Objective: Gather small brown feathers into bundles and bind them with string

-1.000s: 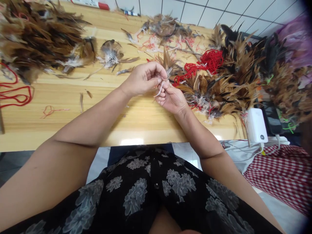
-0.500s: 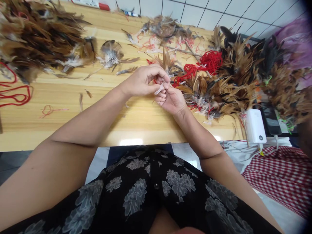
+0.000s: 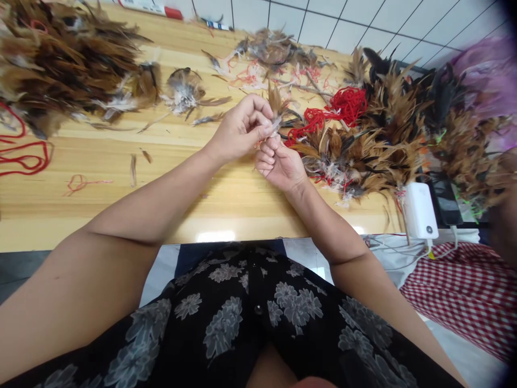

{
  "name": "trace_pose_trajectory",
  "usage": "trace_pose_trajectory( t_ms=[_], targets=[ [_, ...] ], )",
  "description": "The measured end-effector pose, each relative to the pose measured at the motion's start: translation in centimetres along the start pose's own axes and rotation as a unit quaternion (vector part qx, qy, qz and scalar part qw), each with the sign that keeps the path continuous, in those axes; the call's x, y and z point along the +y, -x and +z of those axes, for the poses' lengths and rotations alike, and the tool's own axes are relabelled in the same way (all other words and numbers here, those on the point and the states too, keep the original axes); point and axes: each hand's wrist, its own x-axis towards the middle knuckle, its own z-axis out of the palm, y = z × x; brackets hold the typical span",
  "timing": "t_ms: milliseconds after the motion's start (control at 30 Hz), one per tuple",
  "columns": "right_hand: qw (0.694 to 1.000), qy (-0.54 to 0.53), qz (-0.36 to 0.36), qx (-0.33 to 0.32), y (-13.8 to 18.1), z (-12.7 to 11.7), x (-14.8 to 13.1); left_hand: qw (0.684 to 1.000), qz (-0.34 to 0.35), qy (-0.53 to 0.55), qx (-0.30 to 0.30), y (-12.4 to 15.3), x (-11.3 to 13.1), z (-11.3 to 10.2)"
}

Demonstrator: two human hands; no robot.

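Note:
My left hand (image 3: 241, 129) is closed in a pinch on a small bundle of brown feathers (image 3: 276, 104), held just above the wooden table (image 3: 121, 161). My right hand (image 3: 280, 164) sits right below it, fingers curled, touching the base of the same bundle where a pale strip shows between the fingertips. A heap of red cord (image 3: 343, 105) lies just beyond the hands. A big pile of brown and black feathers (image 3: 363, 145) spreads to the right of them.
Another large feather pile (image 3: 52, 64) fills the table's far left, with a red cord loop (image 3: 24, 156) near it. Loose feathers and scraps (image 3: 274, 54) lie at the back. A white power bank (image 3: 420, 210) and a phone (image 3: 446, 199) sit at the right edge, above a checked cloth (image 3: 464, 291).
Both hands have risen slightly away from me with the bundle. The pale strip that hung loose below the fingers is drawn in tight between them.

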Motion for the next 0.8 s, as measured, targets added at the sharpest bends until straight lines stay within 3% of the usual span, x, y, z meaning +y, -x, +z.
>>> trace_pose_trajectory(
  t_ms=[333, 467, 667, 800],
  targets=[
    [1.000, -0.014, 0.001, -0.008, -0.2, -0.3, 0.1, 0.994, 0.074, -0.023, -0.083, -0.2, -0.4, -1.1],
    [0.999, -0.012, -0.001, -0.053, -0.5, -0.9, 0.2, 0.993, 0.054, -0.032, -0.099, -0.5, -0.7, -1.3],
    [0.999, -0.017, 0.006, -0.035, -0.5, -1.0, 0.3, 0.995, 0.010, -0.025, -0.095, -0.3, 0.0, -1.1],
    [0.998, -0.018, 0.005, -0.053, -0.5, -1.0, 0.3, 0.991, 0.001, 0.004, -0.131, -0.3, 0.4, -1.5]
  ],
)
